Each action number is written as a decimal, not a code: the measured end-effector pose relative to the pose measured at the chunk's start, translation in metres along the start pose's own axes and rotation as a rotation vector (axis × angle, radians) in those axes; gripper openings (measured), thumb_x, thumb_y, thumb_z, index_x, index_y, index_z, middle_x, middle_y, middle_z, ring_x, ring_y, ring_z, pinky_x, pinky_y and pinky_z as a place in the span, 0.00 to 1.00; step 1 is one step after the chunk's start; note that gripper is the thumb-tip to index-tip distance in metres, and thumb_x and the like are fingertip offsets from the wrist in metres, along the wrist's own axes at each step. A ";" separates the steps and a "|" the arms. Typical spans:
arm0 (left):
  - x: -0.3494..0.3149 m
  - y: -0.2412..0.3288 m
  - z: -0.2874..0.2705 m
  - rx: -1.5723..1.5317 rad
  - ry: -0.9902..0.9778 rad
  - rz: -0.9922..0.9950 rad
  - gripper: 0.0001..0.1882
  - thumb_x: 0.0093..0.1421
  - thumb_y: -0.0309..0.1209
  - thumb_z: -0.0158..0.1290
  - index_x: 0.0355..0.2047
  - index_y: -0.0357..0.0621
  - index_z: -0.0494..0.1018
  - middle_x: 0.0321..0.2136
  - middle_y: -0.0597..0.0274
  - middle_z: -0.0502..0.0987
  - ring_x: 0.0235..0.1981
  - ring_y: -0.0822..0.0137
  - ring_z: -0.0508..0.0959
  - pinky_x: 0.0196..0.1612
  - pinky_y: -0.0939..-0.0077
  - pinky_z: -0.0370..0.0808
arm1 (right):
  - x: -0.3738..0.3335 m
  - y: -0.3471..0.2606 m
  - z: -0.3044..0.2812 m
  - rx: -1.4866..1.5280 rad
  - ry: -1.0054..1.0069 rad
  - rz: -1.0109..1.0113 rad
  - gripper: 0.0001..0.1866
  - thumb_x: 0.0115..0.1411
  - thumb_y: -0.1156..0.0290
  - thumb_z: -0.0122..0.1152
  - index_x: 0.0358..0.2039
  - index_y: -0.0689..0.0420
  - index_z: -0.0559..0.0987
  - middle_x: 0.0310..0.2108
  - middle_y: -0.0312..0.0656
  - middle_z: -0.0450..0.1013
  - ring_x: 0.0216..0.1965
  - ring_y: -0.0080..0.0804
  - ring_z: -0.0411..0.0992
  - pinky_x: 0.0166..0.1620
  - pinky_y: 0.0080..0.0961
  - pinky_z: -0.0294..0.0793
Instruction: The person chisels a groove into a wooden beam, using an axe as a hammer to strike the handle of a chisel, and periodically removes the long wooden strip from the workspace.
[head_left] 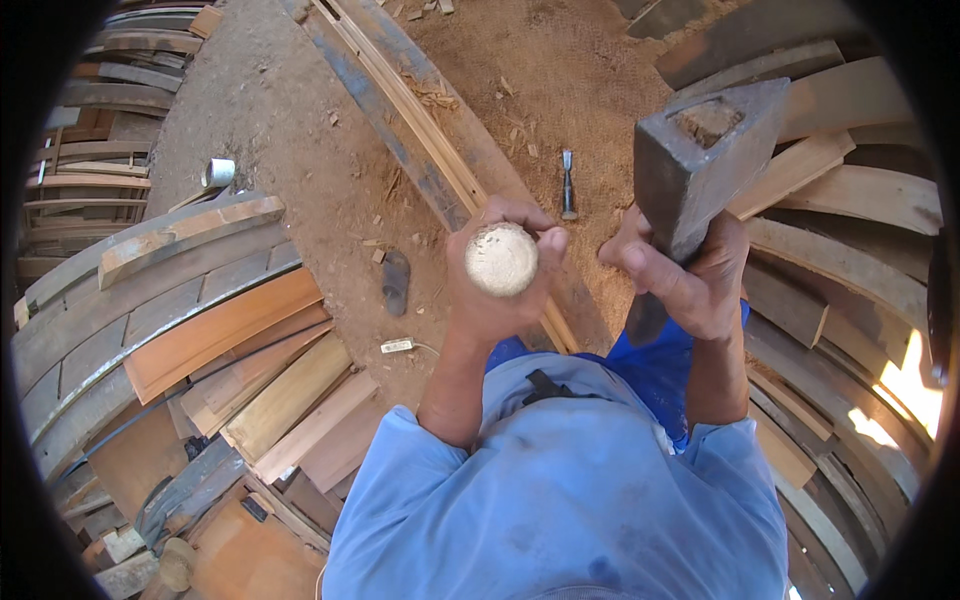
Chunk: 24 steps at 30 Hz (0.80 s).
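My left hand (500,215) is wrapped round a thick wooden rod (502,260), whose pale, rough round end faces up. The rod's length is hidden below the fist. In my right hand (700,275) is a heavy, dark metal axe head (715,150), with its square end raised and rough wood showing in the opening. Its narrow dark lower part shows beneath my fingers. The two hands are apart. Beyond them, a chisel (568,188) lies on the ground. A long grooved wooden piece (420,125) rests on a worn plank (350,105) running beneath my left hand.
Stacked boards (230,330) fill the left side, and curved-looking planks (850,190) line the right. A dark flat object (396,283), a white power socket (397,346) with a cord, and a white cup-like container (219,172) are on the left. Shavings (430,95) lie scattered about.
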<state>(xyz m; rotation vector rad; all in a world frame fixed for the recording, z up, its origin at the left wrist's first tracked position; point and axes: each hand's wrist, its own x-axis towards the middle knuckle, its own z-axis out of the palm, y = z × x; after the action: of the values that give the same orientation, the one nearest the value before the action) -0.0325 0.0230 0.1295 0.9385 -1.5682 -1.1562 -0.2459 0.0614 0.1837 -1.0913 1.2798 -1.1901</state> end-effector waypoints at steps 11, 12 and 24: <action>0.015 -0.002 -0.005 -0.182 0.164 -0.333 0.07 0.66 0.27 0.61 0.36 0.39 0.73 0.20 0.68 0.73 0.18 0.78 0.73 0.21 0.81 0.70 | -0.005 -0.012 0.005 0.180 0.069 -0.102 0.12 0.58 0.74 0.73 0.37 0.63 0.77 0.26 0.34 0.75 0.26 0.18 0.71 0.29 0.20 0.69; 0.014 -0.003 -0.006 -0.176 0.176 -0.341 0.08 0.66 0.28 0.61 0.37 0.39 0.72 0.20 0.67 0.73 0.19 0.76 0.73 0.22 0.80 0.71 | -0.007 -0.018 0.005 0.144 0.072 -0.109 0.11 0.58 0.74 0.73 0.36 0.62 0.78 0.25 0.34 0.75 0.26 0.18 0.71 0.29 0.20 0.69; 0.007 -0.033 -0.011 -0.235 0.122 -0.324 0.08 0.65 0.26 0.61 0.40 0.40 0.72 0.19 0.69 0.72 0.18 0.76 0.73 0.22 0.79 0.70 | 0.002 -0.067 0.009 -0.011 0.159 -0.325 0.10 0.60 0.70 0.72 0.34 0.62 0.79 0.20 0.34 0.74 0.19 0.19 0.70 0.22 0.21 0.68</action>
<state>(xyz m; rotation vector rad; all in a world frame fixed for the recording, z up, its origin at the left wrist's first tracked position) -0.0226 0.0053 0.1008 1.1067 -1.1799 -1.4439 -0.2388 0.0525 0.2502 -1.2668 1.2606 -1.5396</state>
